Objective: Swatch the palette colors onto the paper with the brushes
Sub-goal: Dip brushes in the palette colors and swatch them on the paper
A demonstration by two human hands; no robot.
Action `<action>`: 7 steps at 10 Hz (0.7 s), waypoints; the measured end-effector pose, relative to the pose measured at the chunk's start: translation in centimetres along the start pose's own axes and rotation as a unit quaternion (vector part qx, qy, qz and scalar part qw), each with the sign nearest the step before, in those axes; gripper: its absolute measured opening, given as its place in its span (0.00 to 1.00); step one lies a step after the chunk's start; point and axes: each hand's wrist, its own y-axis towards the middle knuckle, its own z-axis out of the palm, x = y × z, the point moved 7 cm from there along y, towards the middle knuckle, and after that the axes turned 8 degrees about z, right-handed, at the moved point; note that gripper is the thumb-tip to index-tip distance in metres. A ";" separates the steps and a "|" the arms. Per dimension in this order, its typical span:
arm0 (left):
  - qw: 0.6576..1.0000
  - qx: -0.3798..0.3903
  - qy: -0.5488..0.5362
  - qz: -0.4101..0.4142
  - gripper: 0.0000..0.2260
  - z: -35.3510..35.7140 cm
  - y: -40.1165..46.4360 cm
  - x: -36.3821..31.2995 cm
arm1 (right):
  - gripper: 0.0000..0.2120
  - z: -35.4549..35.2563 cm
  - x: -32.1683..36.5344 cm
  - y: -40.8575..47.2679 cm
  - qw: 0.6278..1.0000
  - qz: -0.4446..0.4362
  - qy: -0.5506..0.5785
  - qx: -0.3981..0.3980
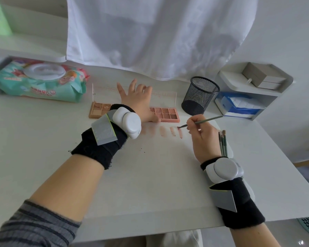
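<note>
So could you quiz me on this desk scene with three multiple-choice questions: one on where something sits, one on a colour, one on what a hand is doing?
1. Where is the mesh cup?
A. right of the palette
B. on the wipes pack
C. under the paper

2. What colour are the swatches?
A. blue
B. pinkish brown
C. green

3. What is the right hand doing?
A. lying flat and open
B. pinching a brush
C. lifting the cup

Answers: 1 A, the cup stands just past the palette's right end. 2 B, the strokes are pinkish brown. 3 B, its fingers pinch the handle, tip at the paper.
</note>
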 end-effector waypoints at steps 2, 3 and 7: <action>1.000 0.007 -0.001 -0.001 0.44 0.0 -0.1 0.0 | 0.10 -0.8 0.3 -0.4 1.000 0.022 0.018 -0.012; 1.000 0.006 -0.001 -0.001 0.44 0.0 0.0 0.0 | 0.10 -1.4 0.2 -0.6 0.998 0.025 0.038 -0.049; 1.000 0.005 0.001 0.001 0.44 0.0 0.0 -0.1 | 0.08 -0.8 0.6 -0.4 1.000 0.008 0.005 -0.012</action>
